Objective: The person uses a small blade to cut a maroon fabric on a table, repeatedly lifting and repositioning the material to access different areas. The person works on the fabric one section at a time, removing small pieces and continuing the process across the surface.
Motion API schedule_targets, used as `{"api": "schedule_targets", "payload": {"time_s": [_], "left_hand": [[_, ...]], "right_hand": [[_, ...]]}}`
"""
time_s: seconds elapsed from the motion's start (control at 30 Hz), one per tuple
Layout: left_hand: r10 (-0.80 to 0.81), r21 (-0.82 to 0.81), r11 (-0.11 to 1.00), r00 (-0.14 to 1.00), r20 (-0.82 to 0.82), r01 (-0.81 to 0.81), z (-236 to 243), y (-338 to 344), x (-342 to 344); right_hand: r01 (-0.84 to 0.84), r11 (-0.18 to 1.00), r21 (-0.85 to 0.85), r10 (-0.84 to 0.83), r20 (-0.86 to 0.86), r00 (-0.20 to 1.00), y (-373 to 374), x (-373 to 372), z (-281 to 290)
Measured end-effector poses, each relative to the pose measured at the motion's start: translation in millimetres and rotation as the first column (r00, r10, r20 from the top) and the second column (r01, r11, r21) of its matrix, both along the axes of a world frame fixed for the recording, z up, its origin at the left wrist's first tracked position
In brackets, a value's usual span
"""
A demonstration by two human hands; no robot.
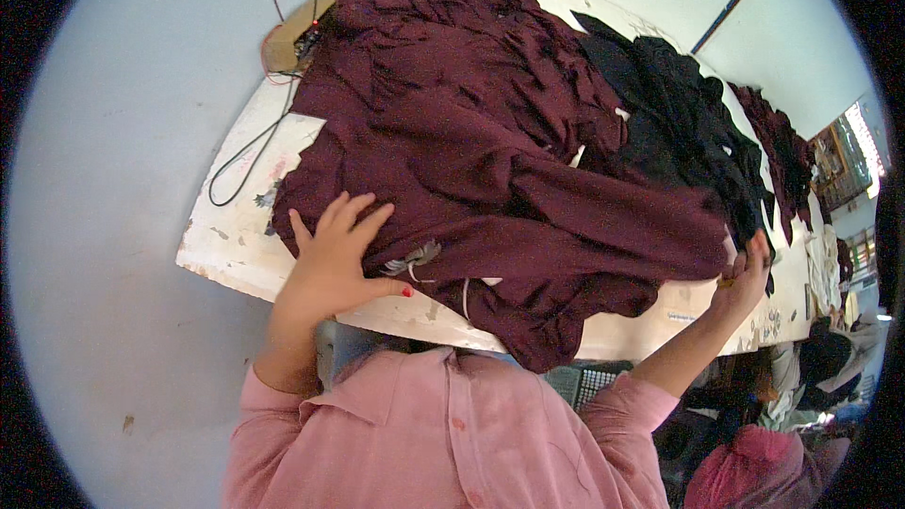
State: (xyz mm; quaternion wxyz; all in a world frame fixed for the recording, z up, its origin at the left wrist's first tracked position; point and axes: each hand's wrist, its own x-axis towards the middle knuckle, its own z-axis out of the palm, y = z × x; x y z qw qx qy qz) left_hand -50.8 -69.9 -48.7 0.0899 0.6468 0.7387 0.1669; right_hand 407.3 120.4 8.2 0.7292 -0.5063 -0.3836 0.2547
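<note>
A large heap of maroon cloth garments covers much of the white table, and one long maroon piece stretches to the right across its front. My left hand lies spread on the near left part of the cloth, fingers apart, thumb over the table edge. Beside that thumb, a small bundle of grey strips with a white string rests on the cloth. At the right end of the long piece, my right hand has its fingers bent together at the cloth's edge; the fingertips' hold is partly hidden.
Black garments lie right of the maroon heap, with more maroon cloth beyond. A brown box-like object with a dark cable stands at the back left. The worn white table meets a pale wall. A person in pink is at lower right.
</note>
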Motion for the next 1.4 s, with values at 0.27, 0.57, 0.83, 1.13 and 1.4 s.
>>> {"api": "schedule_targets", "payload": {"time_s": [0.27,0.57,0.83,1.13,1.4], "left_hand": [[-0.176,0.461,0.883,0.974,0.144,0.091,26,73,34],[-0.340,0.325,0.935,0.611,0.715,0.140,30,107,8],[-0.358,0.388,0.919,0.553,0.752,0.068,33,89,13],[-0.344,0.674,0.687,0.939,-0.026,0.271,41,84,62],[-0.378,0.264,0.922,0.799,0.467,0.282,37,95,67]], "right_hand": [[-0.293,0.954,-0.068,0.235,0.776,0.585,-45,-126,-28],[-0.627,0.742,-0.239,0.670,0.219,0.710,-50,-147,-38],[-0.593,0.774,-0.219,0.632,0.219,0.743,-49,-140,-42],[-0.548,0.805,-0.229,0.587,0.172,0.791,-40,-137,-43],[-0.262,0.965,0.002,0.131,0.864,0.487,-51,-161,-15]]}}
